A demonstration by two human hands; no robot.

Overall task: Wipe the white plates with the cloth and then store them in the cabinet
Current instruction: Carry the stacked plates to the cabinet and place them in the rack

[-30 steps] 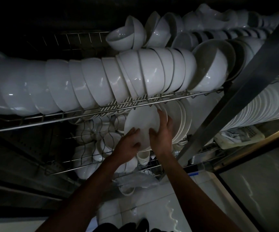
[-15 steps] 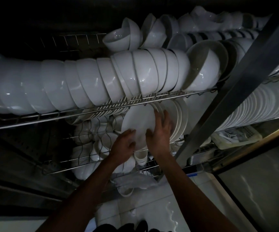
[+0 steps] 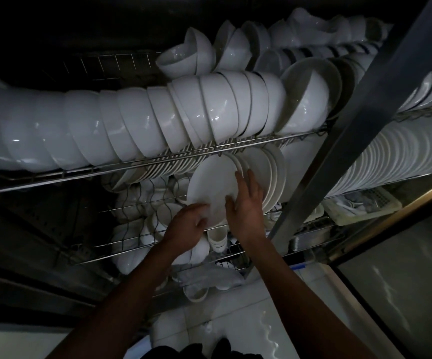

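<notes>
dim cabinet (image 3: 380, 81) | wire rack (image 3: 158, 161) | tiled floor (image 3: 235, 320) | hands (image 3: 217, 216) on plate (image 3: 212, 182)

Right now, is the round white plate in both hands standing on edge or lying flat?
On edge: the round white plate stands tilted against the row of racked plates.

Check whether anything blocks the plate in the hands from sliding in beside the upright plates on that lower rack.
Nothing visible blocks it. The plate, held by left hand and right hand, already leans against the stacked plates, just under the bowl rack's wire rail.
</notes>
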